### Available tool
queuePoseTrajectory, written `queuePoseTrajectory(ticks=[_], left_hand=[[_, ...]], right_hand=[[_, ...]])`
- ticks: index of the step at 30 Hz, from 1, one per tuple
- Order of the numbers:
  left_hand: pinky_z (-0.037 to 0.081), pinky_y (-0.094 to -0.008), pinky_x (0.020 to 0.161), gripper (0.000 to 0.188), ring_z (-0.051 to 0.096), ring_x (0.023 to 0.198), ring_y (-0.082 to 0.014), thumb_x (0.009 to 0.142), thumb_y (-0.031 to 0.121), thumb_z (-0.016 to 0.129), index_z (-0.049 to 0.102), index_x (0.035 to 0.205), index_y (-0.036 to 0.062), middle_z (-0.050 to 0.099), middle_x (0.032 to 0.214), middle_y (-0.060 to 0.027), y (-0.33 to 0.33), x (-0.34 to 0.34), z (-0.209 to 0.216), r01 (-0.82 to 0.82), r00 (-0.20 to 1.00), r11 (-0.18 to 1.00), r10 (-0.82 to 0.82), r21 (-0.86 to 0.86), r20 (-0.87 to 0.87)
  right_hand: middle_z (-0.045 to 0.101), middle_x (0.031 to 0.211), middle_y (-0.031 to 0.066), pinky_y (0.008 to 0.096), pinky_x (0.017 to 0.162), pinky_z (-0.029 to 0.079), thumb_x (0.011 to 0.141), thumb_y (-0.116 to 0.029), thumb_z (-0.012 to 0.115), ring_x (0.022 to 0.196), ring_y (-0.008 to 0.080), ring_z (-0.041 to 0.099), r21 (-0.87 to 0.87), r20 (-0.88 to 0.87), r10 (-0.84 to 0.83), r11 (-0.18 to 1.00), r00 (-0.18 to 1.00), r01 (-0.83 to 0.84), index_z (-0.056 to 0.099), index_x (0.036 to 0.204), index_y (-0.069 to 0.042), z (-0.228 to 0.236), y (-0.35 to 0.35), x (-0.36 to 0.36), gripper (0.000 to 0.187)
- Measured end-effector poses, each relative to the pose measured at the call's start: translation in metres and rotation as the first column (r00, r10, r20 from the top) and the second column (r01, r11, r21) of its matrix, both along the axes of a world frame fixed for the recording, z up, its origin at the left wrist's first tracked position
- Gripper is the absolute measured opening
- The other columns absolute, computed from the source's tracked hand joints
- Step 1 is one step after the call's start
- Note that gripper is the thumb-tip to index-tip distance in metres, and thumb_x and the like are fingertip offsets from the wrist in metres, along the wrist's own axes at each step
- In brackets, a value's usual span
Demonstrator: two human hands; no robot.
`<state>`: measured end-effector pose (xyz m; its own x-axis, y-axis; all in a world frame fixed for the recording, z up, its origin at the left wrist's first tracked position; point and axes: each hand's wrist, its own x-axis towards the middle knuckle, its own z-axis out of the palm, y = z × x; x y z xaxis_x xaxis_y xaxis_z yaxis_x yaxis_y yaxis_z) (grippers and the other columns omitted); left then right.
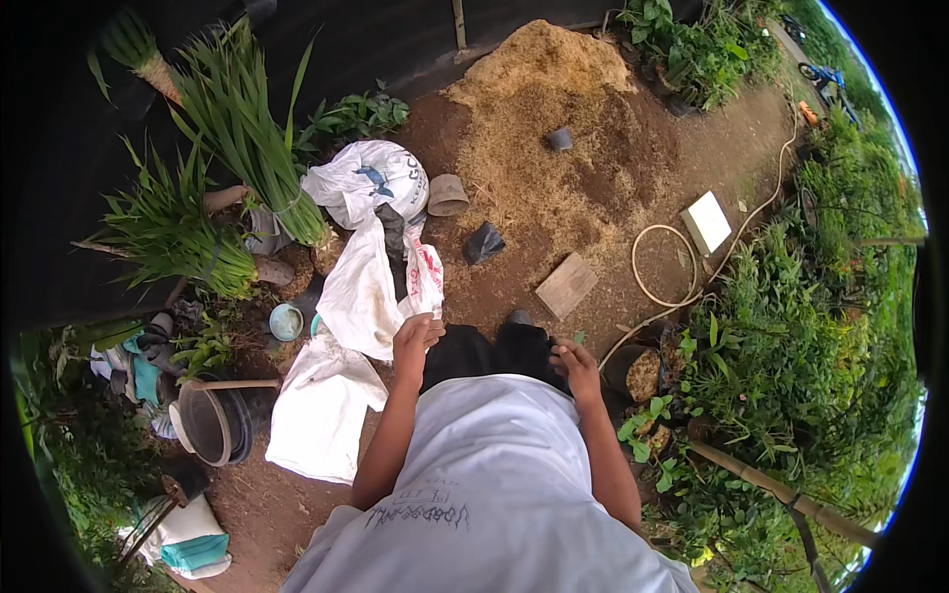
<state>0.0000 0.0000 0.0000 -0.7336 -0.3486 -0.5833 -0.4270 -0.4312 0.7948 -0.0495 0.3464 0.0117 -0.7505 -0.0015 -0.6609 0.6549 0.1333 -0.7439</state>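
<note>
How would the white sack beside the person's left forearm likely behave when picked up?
The white sack would probably be floppy: its surface is creased and its outline uneven. It looks light for its size, since it seems flat with no clear bulge. It seems unlikely to roll, spread over the ground.

Soft, even daylight; faint shadows; near-glare whites; strong fisheye curvature toward black rim; bluish fringe at right.

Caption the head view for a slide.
Left hand near a white sack, right hand opposite, a tan heap ahead and a looped hose farther right.
</note>
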Motion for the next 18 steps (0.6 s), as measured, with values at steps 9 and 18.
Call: queuePoseTrajectory(ticks=[9,18], left_hand=[[0.057,-0.0332,0.087,0.029,0.077,0.098,-0.0187,0.109,0.024,0.061,0.072,0.124,0.0029,0.08,0.111,-0.0105,0.018,-0.062,-0.023,-0.531,0.841,0.847,0.532,-0.032,0.098],[0.057,-0.0318,0.083,0.03,0.074,0.099,-0.0151,0.102,0.024,0.068,0.079,0.124,0.007,0.079,0.107,-0.0047,-0.032,-0.118,-0.217,-0.57,0.711,0.787,0.617,-0.237,0.338]], right_hand=[[0.076,0.121,0.0085,0.0364,0.089,0.06,0.108,-0.025,0.063,0.109,0.0211,0.076,0.123,-0.01,0.716,0.694,0.698,-0.71,0.069,0.136,-0.007,-0.011,-0.072,-0.282,0.034],[0.074,0.131,0.0122,0.041,0.092,0.061,0.109,-0.033,0.065,0.107,0.0247,0.077,0.121,0.144,0.803,0.566,0.578,-0.816,0.065,0.144,-0.011,-0.115,-0.247,-0.403,0.042]])
